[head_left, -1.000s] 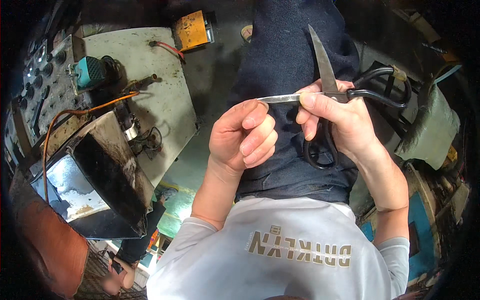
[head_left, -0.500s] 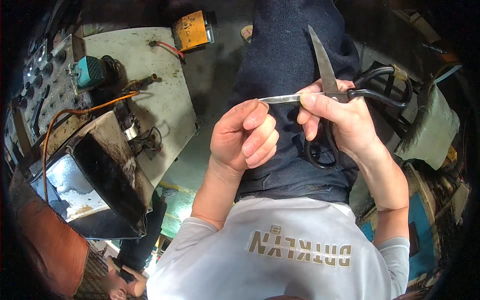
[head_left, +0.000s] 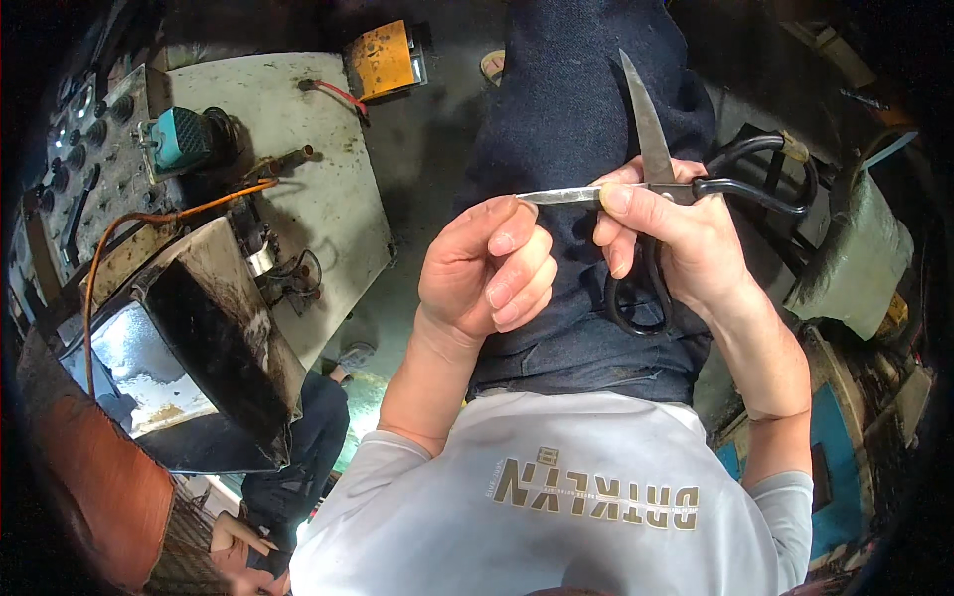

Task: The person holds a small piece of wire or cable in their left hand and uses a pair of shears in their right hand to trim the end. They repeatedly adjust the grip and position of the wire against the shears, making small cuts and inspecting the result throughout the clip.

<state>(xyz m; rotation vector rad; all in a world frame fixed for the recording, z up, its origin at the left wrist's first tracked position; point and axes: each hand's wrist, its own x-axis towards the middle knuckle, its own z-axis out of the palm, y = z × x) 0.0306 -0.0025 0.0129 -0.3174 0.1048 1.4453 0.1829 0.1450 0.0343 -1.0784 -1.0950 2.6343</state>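
Observation:
A pair of scissors (head_left: 652, 134) with black looped handles is spread wide over my lap. My right hand (head_left: 699, 243) is closed around it near the pivot, the thumb on the base of the lower blade. That blade points left, while the other points away from me. My left hand (head_left: 482, 266) has curled fingers, and its thumb and forefinger pinch the tip of the left-pointing blade. One handle loop hangs below my right hand; the other sticks out to the right. Whether something small sits between my left fingertips is hidden.
At left stands a pale machine table (head_left: 318, 149) with a teal device (head_left: 181, 141), an orange cable (head_left: 119, 230) and a dirty box-shaped housing (head_left: 214, 338). An orange box (head_left: 381, 60) is farther ahead. Another person (head_left: 288, 467) is at the lower left. A greyish sheet (head_left: 860, 253) hangs at right.
Both hands and the scissors have barely shifted and keep the same grip. At the lower left, the other person has moved, with more of their dark clothing now showing beside the housing.

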